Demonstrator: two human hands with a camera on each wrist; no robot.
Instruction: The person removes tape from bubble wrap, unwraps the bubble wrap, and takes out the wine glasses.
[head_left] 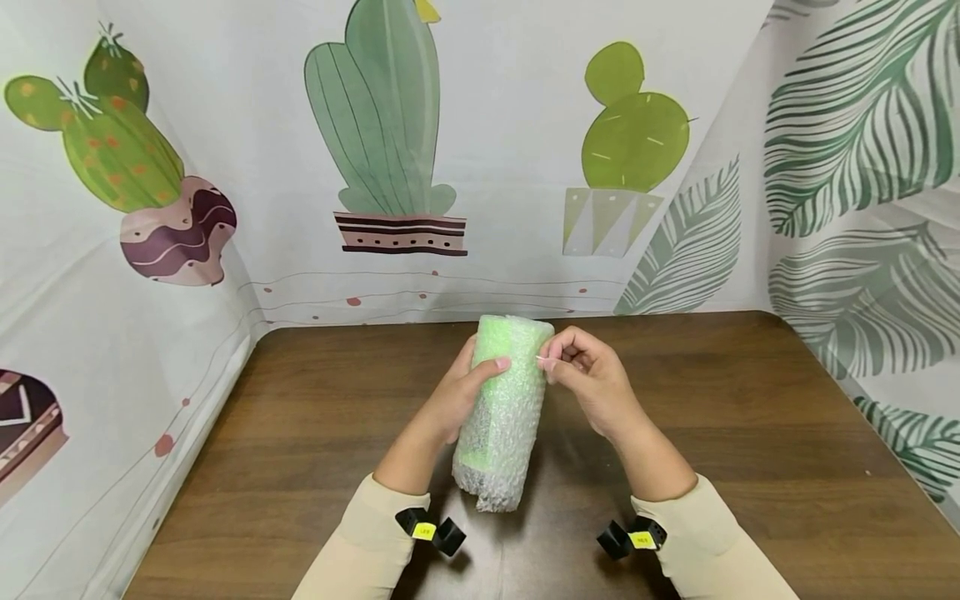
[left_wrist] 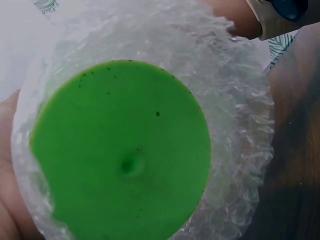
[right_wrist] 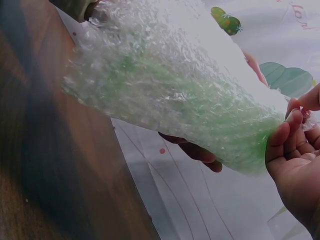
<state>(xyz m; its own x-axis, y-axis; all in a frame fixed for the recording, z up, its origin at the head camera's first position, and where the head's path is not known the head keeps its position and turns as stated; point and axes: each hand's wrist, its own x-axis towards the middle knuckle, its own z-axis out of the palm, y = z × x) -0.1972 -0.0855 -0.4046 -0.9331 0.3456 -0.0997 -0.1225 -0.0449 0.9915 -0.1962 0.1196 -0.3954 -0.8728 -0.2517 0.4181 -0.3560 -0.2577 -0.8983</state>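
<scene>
A green cylinder wrapped in clear bubble wrap (head_left: 510, 417) is held tilted above the table. My left hand (head_left: 468, 385) grips it from the left, thumb across its front and fingers behind. Its flat round green end (left_wrist: 120, 150), with a small dimple and dark specks, faces the left wrist camera inside the loose wrap. On the other side, my right hand (head_left: 592, 379) pinches a thin clear edge of the wrap near the top. In the right wrist view, the curled fingers (right_wrist: 292, 132) of that hand lie against the wrapped cylinder's end.
Beneath the hands is a brown wooden table (head_left: 315, 400). White cloth (head_left: 510, 150) printed with cacti and leaves hangs behind the table and along its sides. Each sleeved forearm carries a black wrist camera (head_left: 431, 531).
</scene>
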